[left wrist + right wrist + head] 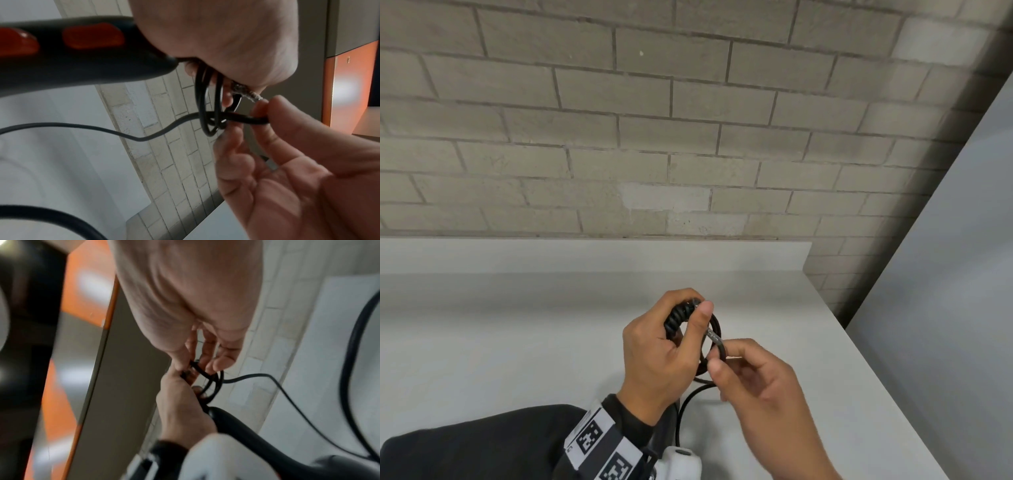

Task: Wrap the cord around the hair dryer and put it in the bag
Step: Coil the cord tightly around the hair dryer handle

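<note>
The black hair dryer (72,53) has orange buttons on its handle. My left hand (688,315) grips the handle's end together with small loops of the black cord (717,329). My right hand (717,356) pinches the cord between thumb and forefinger, just right of the loops. In the left wrist view the cord (209,105) hangs in loops under my left fist, and a loose length runs off to the left. The right wrist view shows the hair dryer (236,423) below both hands, its cord (287,394) trailing over the table. The bag is not in view.
Both hands work above a white table (500,342) that stands against a grey brick wall (654,137). A grey panel (945,274) stands along the table's right edge. Orange and grey cabinets (349,81) show in the wrist views.
</note>
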Available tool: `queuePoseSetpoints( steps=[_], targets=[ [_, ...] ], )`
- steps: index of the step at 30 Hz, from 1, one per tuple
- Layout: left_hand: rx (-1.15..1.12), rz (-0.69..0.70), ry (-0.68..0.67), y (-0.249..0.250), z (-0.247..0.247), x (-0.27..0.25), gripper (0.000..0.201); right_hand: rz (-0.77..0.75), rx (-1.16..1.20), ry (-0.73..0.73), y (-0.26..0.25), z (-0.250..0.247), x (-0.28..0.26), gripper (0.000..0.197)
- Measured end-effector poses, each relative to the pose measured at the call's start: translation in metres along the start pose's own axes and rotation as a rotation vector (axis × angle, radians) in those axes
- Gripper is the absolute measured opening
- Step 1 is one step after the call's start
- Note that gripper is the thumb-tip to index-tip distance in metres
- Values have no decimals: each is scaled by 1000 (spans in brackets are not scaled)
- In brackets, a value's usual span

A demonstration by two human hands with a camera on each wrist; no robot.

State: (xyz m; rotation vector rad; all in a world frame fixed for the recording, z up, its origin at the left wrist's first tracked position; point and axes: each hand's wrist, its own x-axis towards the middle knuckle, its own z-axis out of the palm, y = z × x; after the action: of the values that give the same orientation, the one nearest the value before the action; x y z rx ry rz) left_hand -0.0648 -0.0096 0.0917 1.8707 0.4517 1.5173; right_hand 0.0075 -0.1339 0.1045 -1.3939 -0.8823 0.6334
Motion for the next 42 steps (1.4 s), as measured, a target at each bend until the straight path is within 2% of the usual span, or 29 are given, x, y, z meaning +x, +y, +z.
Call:
queuePoseSetpoints(
  steps=[3, 6, 8, 10, 12, 14, 17, 18, 22, 26, 28, 31, 32, 34, 36, 38, 39, 42],
  targets=[
    [3, 0, -5, -2, -1, -1, 17, -105, -139, 59, 10, 7, -6, 11],
    [14, 26, -7, -4, -3, 1, 18, -75, -95, 20, 0, 2, -5, 14],
    [18, 35, -6, -5, -5, 2, 17, 69, 147, -45, -10, -6, -3, 22],
    [4, 35, -9, -5, -5, 3, 18, 282, 462, -102, -16, -12, -2, 30],
    [-19, 29, -11, -4, -4, 2, 19, 349, 673, -141, -14, -14, -2, 36],
    [-24, 7, -2, -4, -3, 2, 22, 222, 608, -167, -5, -13, -4, 34],
    [-11, -14, 1, -7, -4, 3, 28, -62, 208, -126, 15, -7, -10, 17],
    [-4, -14, 3, -8, -5, 4, 29, -132, 105, -107, 22, -4, -12, 19],
    [22, -23, 8, -9, -6, 3, 34, -252, -133, -20, 42, 9, -12, 38],
    [19, -27, 8, -8, -6, 2, 38, -442, -339, 72, 50, 9, -11, 21],
    [17, -26, 14, -8, -7, 4, 37, -390, -268, 104, 44, 6, -10, 14],
    [0, -51, 42, -10, -10, 7, 33, -201, 38, 157, 27, -7, -6, 6],
    [-3, -57, 49, -12, -12, 8, 33, -158, 161, 164, 20, -13, -6, 13],
    [-6, -64, 52, -15, -15, 10, 35, -39, 428, 123, 13, -26, -8, 46],
    [-3, -65, 48, -15, -17, 11, 35, 107, 607, 62, 11, -40, -10, 62],
    [5, -57, 42, -15, -17, 10, 30, 182, 568, 18, 12, -50, -12, 65],
    [12, -52, 38, -14, -16, 9, 26, 169, 474, 35, 14, -54, -12, 66],
    [28, -55, 31, -14, -13, 7, 24, 14, 147, 180, 25, -56, -9, 51]
  ],
)
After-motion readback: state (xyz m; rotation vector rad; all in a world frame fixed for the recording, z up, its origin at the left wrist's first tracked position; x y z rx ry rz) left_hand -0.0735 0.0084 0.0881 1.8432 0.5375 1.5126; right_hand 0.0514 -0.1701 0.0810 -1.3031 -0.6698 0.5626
